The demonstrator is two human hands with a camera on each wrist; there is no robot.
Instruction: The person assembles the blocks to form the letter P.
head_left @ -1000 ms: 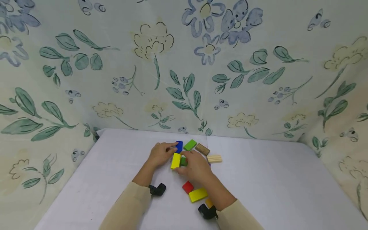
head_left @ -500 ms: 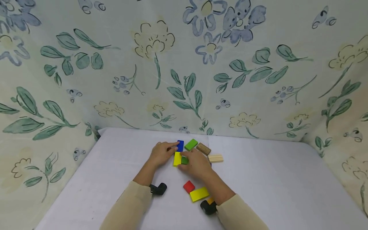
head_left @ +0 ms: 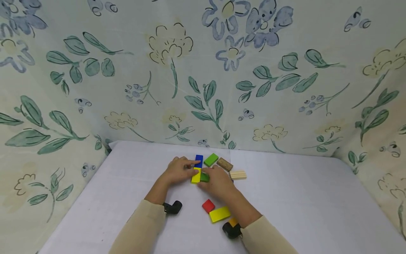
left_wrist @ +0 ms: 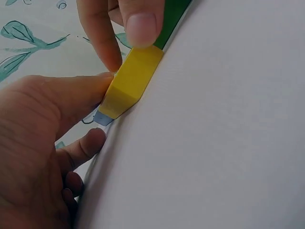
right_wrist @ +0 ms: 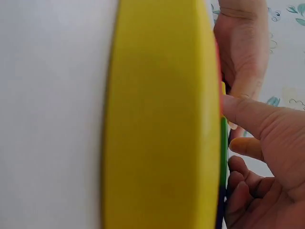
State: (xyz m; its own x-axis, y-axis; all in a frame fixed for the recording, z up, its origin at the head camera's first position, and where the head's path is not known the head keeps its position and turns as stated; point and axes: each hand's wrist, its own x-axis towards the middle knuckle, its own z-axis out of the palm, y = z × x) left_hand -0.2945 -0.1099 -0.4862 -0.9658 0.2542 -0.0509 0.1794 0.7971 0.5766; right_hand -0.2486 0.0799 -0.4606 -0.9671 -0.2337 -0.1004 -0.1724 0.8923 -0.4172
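Observation:
In the head view a yellow block [head_left: 196, 175] lies end to end with a blue block [head_left: 198, 161], its long side against a dark green block [head_left: 204, 177]. My right hand [head_left: 219, 183] pinches the yellow block between thumb and index finger. Reaching in from the left, my left hand [head_left: 179, 170] lays its index finger across the blue block, while its thumb touches the yellow one. The left wrist view shows that thumb [left_wrist: 90, 88] against the yellow block's side and the right thumb [left_wrist: 141, 29] at its other end. My right palm hides part of the arrangement.
A light green block [head_left: 210, 159], a brown block [head_left: 225, 164] and a ridged pale wood block [head_left: 238, 175] curve round to the right. Nearer lie a red block [head_left: 208, 206], another yellow block [head_left: 220, 214] and an orange block [head_left: 233, 222], on a white-covered table [head_left: 295, 201].
My right hand has slid the yellow block slightly away from me, up against the blue block. My left thumb has come onto the yellow block, and the left index finger reaches farther across the blue one.

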